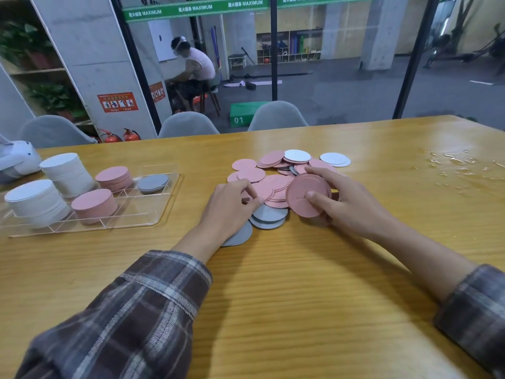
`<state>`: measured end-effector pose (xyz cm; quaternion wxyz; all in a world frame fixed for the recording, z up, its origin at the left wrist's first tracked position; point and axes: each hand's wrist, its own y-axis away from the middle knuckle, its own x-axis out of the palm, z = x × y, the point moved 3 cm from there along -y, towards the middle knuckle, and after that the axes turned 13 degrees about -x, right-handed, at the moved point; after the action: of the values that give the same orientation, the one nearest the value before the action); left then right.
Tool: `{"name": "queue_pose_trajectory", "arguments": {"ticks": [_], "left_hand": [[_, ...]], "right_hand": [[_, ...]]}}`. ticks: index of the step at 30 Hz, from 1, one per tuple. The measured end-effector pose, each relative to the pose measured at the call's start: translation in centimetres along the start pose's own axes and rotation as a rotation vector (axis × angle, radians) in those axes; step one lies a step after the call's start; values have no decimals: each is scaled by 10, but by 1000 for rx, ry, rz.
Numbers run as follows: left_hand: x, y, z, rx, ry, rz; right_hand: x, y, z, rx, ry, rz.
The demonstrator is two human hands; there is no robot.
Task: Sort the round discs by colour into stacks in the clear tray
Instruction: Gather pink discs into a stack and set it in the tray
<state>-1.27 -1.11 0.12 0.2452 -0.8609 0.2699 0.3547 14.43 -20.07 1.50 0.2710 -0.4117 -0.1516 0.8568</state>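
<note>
From the head camera, the person is leaning over the tabletop with both plaid sleeves pushed forward.

The right hand is gripping a small pink stack, thumb pressing on its top face and fingers curling round its far edge, just above the near right side of the loose pile. The left hand is working at the pile's near left edge, its fingers curled and seemingly pinching a pink disc by the rim. A few grey discs are lying just beside and partly under that hand, and two white discs are sitting at the far right of the pile.

Well to the left, the clear tray is already holding two tall white stacks, two pink tray stacks and one low grey stack.

To my eye the sorting is well past halfway. The whites are nearly all stacked, but a fair heap, mostly pink with some grey, is still waiting on the tabletop, and the handful in the right hand has yet to cross over to the tray.

A glistening patch is showing at the far right; I cannot tell if it is liquid or film.
</note>
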Motion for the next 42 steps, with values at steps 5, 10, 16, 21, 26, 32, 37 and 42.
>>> {"name": "queue_pose_trajectory", "arguments": {"ticks": [5,10,16,21,26,32,37,42], "left_hand": [[-1,8,-10,66,34,9],[1,9,-17,25,151,121],[-5,10,-21,17,297,124],[-6,6,-22,-85,591,213],[5,15,-30,-103,646,217],[14,20,-36,-127,608,107],[16,25,-42,-114,586,121],[2,19,-38,47,350,-33]], "right_hand": [[-4,-2,-6,-5,20,-53],[-4,-3,-9,6,5,-76],[0,-2,-1,27,-57,-57],[1,-3,-5,74,-98,-70],[6,-4,-3,59,-168,-22],[13,-2,1,123,-374,12],[12,-1,2,56,-197,67],[9,0,0,50,-129,46]]}}
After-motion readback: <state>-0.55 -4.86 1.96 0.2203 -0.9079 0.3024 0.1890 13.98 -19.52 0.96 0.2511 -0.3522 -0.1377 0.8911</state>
